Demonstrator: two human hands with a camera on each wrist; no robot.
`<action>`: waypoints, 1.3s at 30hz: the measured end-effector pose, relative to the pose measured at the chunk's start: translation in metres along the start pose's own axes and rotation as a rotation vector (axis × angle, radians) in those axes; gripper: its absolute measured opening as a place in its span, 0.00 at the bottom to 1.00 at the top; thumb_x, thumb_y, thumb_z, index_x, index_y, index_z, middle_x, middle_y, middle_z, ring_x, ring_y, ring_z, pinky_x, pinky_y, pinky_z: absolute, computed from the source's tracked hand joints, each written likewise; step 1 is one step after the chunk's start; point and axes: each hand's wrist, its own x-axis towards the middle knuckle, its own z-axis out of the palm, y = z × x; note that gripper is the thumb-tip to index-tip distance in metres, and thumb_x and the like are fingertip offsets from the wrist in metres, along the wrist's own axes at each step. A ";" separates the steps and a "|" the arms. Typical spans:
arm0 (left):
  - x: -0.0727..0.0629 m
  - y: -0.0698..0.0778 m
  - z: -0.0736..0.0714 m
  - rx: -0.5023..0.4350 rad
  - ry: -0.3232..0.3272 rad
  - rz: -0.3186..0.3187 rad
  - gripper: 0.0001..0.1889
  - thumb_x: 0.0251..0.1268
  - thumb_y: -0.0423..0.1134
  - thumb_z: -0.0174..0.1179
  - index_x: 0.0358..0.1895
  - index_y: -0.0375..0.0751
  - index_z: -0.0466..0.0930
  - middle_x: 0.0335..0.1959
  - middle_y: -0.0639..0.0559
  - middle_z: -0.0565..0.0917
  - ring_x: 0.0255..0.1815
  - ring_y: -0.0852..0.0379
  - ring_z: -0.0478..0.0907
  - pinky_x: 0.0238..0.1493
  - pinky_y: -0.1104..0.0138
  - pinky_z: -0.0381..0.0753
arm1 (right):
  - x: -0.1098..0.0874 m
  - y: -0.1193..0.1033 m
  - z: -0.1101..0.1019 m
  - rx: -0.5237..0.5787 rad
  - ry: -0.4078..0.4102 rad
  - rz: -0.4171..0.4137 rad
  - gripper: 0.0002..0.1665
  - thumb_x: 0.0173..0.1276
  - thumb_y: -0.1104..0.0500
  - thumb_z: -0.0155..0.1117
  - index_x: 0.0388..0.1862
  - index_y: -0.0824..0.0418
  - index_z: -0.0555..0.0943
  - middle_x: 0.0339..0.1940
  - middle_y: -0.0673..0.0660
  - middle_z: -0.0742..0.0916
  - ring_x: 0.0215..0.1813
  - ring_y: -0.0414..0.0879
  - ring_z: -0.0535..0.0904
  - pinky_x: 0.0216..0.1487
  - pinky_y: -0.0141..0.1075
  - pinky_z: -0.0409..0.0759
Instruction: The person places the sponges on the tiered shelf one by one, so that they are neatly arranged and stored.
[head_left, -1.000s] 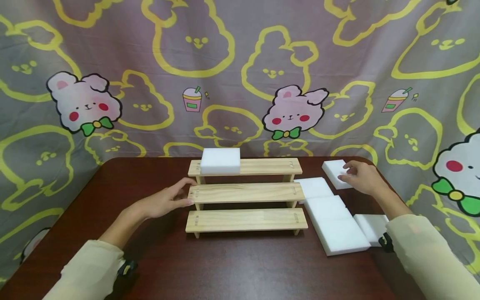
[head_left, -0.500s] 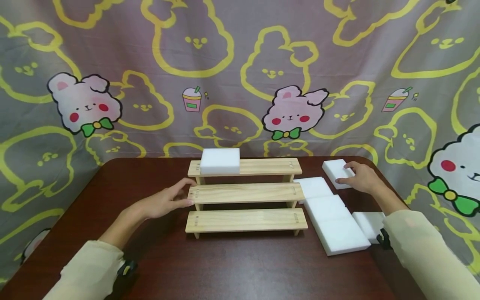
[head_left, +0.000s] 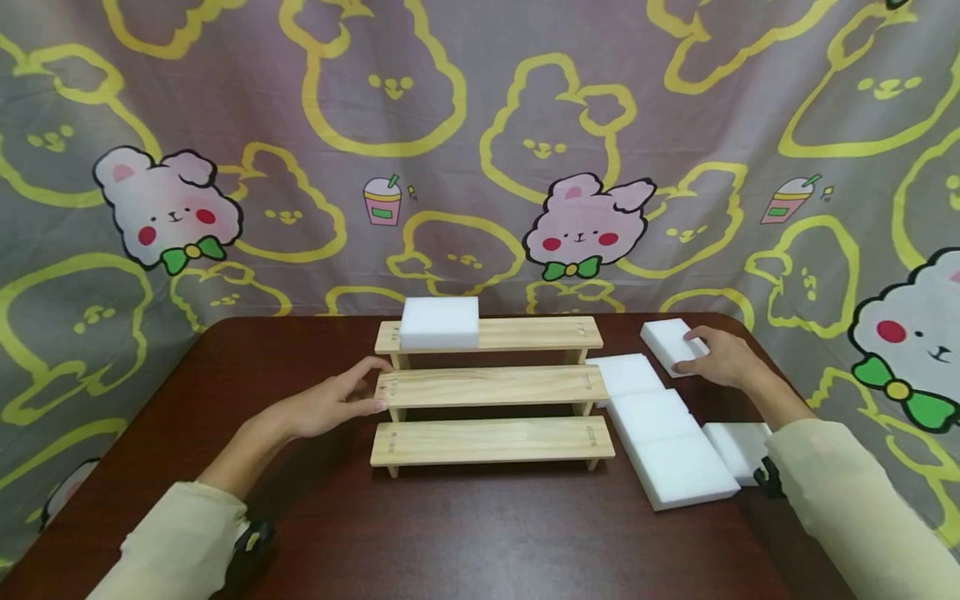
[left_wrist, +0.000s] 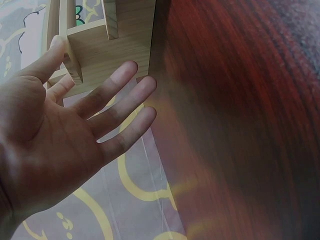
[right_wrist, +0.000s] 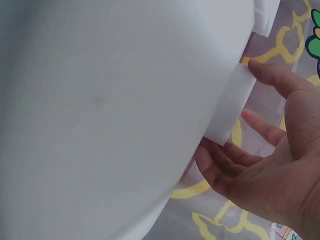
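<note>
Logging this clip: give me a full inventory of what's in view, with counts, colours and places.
Patterned cloth: one, greyish with yellow outlines and white rabbits, behind the table
Table: one, dark reddish brown, under everything
Stepped rack: one, pale wood, three tiers, mid-table
Top-tier block: one, white, left end of the rack's top tier
Clustered blocks: apparently four, white, right of the rack
Far-right block: one, white, between the right hand's fingers
Black wrist pieces: two, one at each cuff
Sleeves: two, cream, lower corners
Left hand: one, bare, at the middle tier's left end
Right hand: one, bare, at the far-right block
</note>
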 end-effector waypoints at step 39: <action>0.000 -0.003 0.000 0.010 0.008 -0.007 0.26 0.81 0.44 0.57 0.71 0.42 0.57 0.52 0.37 0.83 0.52 0.43 0.82 0.53 0.52 0.77 | -0.008 -0.029 -0.010 0.116 0.187 -0.190 0.36 0.65 0.61 0.74 0.67 0.73 0.69 0.61 0.78 0.74 0.52 0.73 0.76 0.49 0.67 0.77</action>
